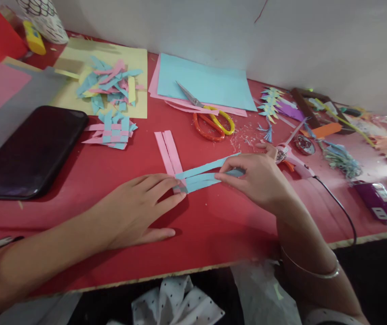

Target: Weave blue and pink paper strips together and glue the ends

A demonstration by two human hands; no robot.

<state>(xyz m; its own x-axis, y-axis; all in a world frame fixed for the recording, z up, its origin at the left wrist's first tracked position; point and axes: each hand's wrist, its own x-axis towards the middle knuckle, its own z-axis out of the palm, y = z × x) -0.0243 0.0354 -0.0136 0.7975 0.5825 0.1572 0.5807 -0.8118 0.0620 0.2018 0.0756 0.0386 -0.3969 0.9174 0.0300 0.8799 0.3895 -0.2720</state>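
Blue paper strips (200, 182) cross two pink paper strips (168, 151) at right angles on the red table. My left hand (146, 203) lies flat with its fingers spread, the fingertips pressing on the spot where pink and blue overlap. Thumb and forefinger of my right hand (254, 178) pinch one blue strip near its right part; the strips' right ends are partly hidden behind that hand. A small woven pink-and-blue paper piece (114, 133) rests farther left.
Scissors (210, 110) lie partly on blue sheets (207, 79). A black phone (34, 151) is at left, below a heap of folded paper strips (112, 83). A glue gun (296, 162) with a cord and a purple power strip (381, 201) are at right.
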